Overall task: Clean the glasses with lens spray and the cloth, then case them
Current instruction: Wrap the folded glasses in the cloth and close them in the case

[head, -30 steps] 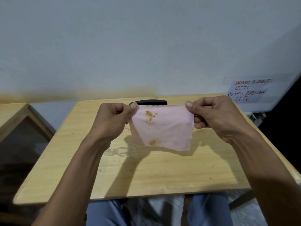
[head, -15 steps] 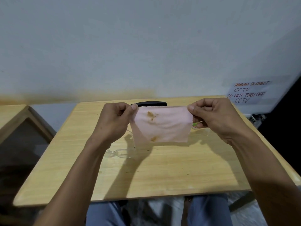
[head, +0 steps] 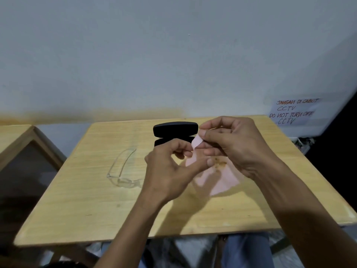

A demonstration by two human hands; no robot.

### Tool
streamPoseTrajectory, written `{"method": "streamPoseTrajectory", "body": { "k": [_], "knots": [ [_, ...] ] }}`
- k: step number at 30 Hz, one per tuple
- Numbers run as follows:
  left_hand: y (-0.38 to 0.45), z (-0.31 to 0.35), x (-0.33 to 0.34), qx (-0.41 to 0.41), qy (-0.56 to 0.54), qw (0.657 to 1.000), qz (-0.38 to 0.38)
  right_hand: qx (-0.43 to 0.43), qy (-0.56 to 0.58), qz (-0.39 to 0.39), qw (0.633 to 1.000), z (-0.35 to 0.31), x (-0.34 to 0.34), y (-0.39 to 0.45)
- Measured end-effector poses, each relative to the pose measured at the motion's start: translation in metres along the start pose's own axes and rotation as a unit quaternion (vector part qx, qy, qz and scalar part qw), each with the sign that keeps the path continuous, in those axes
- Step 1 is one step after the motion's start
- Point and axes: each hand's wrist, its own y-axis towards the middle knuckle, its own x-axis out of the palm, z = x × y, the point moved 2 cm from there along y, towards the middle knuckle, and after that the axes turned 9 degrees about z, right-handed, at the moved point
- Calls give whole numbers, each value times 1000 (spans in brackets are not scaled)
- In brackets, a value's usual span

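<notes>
Head view: both hands (head: pixel 202 157) on cloth (head: pixel 218 180)

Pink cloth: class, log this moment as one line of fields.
cloth: pink, stained, held by left hand and right hand | glasses: on table, untouched | case: open

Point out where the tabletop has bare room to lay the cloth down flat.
Bare wood runs along the table's near edge, in front of the glasses and under the forearms. The back-left corner, left of the case, is also free. The middle is crowded: both hands hold the cloth just before the case.
</notes>
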Motion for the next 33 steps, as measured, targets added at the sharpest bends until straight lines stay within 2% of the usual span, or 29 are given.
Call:
{"method": "streamPoseTrajectory", "body": {
  "k": [2,5,10,12,15,19,22,25,28,30,33],
  "knots": [
    [0,2,3,-3,9,999,38,-19,-16,2,1000,0,2,-4],
    [0,1,6,47,46,997,37,-63,-67,20,996,-3,2,-8],
    [1,-3,-5,80,97,990,55,-52,-64,20,996,-3,-3,-8],
    [1,-9,-9,91,117,988,43,-44,-58,13,997,1,-7,-8],
    [-2,-16,-13,73,84,994,8,-55,-82,-12,995,8,-11,-10],
    [3,-17,-22,58,54,996,-30,-130,-224,8,966,27,-14,-11],
    [5,-18,-31,68,98,990,-75,-182,-275,8,944,27,-19,-12],
    [1,-17,-37,95,180,973,-107,-202,-274,-2,940,20,-29,-12],
    [-3,-20,-37,93,233,960,-123,-185,-231,-37,954,15,-34,-12],
    [-5,-22,-35,85,215,966,-120,-181,-201,-42,962,13,-37,-11],
    [-3,-22,-38,60,158,983,-75,-188,-195,-17,962,14,-42,-8]
  ]
}}
